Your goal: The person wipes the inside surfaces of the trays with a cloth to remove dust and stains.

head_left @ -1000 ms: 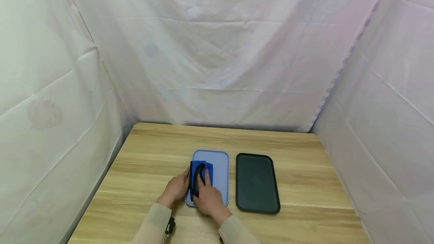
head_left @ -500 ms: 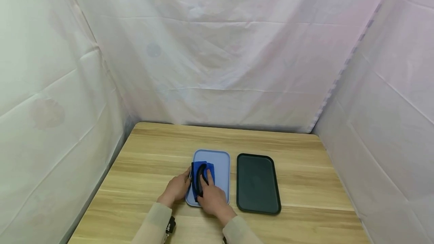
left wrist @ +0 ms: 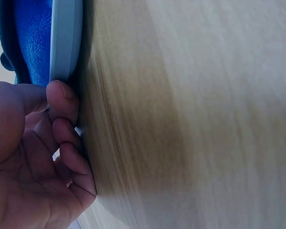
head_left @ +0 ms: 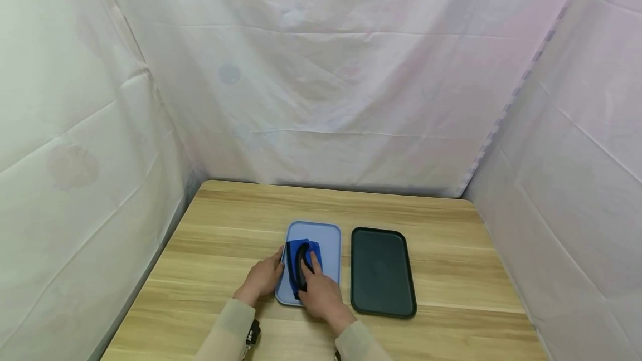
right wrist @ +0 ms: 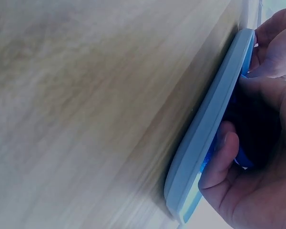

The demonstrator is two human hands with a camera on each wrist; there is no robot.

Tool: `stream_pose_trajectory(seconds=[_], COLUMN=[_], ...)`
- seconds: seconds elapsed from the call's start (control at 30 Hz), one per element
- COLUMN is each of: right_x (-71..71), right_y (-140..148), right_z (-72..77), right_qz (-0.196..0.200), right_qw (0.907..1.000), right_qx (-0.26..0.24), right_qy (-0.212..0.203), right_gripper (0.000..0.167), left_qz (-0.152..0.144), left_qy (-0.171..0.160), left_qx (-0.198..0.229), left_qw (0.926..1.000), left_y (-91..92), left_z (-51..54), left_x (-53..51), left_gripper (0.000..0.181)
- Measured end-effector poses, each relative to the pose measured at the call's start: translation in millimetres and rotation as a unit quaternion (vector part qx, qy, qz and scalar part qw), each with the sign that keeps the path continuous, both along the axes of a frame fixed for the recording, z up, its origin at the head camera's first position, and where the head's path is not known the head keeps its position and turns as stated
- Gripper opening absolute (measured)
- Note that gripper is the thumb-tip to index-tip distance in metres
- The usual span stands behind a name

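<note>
A light blue tray (head_left: 331, 255) lies on the wooden table, its long side running away from me. On its left half is a blue fluffy cloth (head_left: 296, 249) with a black edge and a black curved piece (head_left: 301, 255) on top; what that piece is I cannot tell. My right hand (head_left: 322, 295) holds the cloth and black piece, two fingers stretched forward over it and the thumb at the near side. My left hand (head_left: 263, 277) pinches the tray's left rim, as the left wrist view shows with the thumb and fingers (left wrist: 64, 102) at the rim.
A dark green tray (head_left: 382, 272) lies just right of the blue one, a narrow gap between them. White sheeting (head_left: 321, 99) hangs behind the wooden table (head_left: 215, 222) and along both sides.
My right hand has slid a little to the right with the blue cloth and black piece over the tray. The left hand stays at the tray's left rim.
</note>
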State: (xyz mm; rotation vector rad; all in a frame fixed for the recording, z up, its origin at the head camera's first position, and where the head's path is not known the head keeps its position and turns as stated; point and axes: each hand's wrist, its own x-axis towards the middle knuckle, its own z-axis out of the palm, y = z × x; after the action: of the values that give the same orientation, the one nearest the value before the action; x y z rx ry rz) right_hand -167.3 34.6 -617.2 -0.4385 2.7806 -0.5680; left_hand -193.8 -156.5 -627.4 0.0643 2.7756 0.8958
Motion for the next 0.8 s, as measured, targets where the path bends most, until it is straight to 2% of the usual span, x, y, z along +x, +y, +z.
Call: stream_pose_trajectory(seconds=[0.5, 0.8], right_x=[3.0, 2.3], right_y=[13, 19], right_z=[3.0, 2.3], right_qz=[-0.029, -0.032], right_qw=[0.9993, 0.9993], right_qx=[-0.011, -0.012], right_qy=[-0.020, -0.011], right_gripper=[0.074, 0.073], left_qz=[0.007, 0.004], left_qy=[0.000, -0.004], left_qx=[0.000, 0.002], left_qw=[1.0000, 1.0000], left_y=[0.3, 0.2], left_z=[1.7, 3.5], left_x=[1.1, 2.1], left_gripper=[0.054, 0.054])
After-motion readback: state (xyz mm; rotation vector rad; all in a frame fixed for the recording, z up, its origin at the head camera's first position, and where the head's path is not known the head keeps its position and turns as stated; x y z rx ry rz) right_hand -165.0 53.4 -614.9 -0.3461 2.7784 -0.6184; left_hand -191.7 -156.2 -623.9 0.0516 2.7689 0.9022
